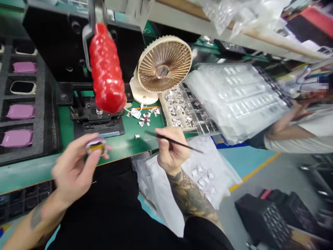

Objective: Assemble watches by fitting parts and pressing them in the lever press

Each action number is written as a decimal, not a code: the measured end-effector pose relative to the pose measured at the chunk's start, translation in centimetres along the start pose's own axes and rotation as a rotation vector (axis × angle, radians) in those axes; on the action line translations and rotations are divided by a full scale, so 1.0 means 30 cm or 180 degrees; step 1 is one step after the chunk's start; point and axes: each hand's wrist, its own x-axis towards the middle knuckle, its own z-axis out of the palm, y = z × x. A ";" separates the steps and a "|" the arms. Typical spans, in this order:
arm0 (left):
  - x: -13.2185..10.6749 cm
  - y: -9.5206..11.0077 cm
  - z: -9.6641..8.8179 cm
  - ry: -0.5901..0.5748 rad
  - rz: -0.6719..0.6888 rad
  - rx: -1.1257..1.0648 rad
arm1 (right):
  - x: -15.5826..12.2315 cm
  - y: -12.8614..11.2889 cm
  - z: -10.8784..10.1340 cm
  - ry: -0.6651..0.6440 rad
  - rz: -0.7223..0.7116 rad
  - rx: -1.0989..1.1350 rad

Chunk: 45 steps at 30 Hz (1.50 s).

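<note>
From where I stand, the small case is up in the left hand, above the near edge of the green surface, its yellowish inside facing the person, probably so they can see into it. The fingers are closed around its rim, thumb in front. The right hand pinches a thin dark tool near its middle like a pen, a grip that likely suits fine work, its tip apart from the case. Between the hands lies one loose piece, with a little pile beyond, easy to reach. Behind the case, a press with a red handle stands beside a fan. To the left, a foam tray keeps pink cases in separate slots, presumably against scratches. On the right are stacked clear trays.
</note>
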 end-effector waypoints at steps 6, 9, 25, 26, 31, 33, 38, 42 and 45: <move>-0.169 -0.027 0.217 0.0338 -0.0283 -0.0544 | 0.065 -0.116 0.124 -0.0444 0.0023 0.1046; -0.224 -0.054 0.236 0.0502 -0.0390 -0.0780 | 0.051 -0.131 0.155 -0.0555 -0.0100 0.1171; -0.252 -0.067 0.233 0.0487 -0.0366 -0.0602 | 0.023 -0.100 0.182 -0.0451 0.0132 0.1149; -0.252 -0.068 0.232 0.0491 -0.0359 -0.0571 | 0.021 -0.100 0.183 -0.0441 0.0160 0.1168; -0.256 -0.073 0.229 0.0453 -0.0347 -0.0645 | 0.011 -0.102 0.200 -0.0375 0.1288 0.1641; -0.256 -0.073 0.228 0.0456 -0.0357 -0.0765 | 0.005 -0.103 0.205 -0.0482 0.1829 0.2029; -0.247 -0.066 0.233 0.0657 -0.0401 -0.0950 | -0.013 -0.114 0.167 -0.0799 0.1425 0.2430; -0.242 -0.067 0.240 0.0835 -0.0433 -0.1125 | -0.012 -0.104 0.143 -0.0065 0.0783 0.1948; -0.243 -0.071 0.241 0.0860 -0.0410 -0.1170 | -0.014 -0.080 0.170 0.0061 0.1098 0.1889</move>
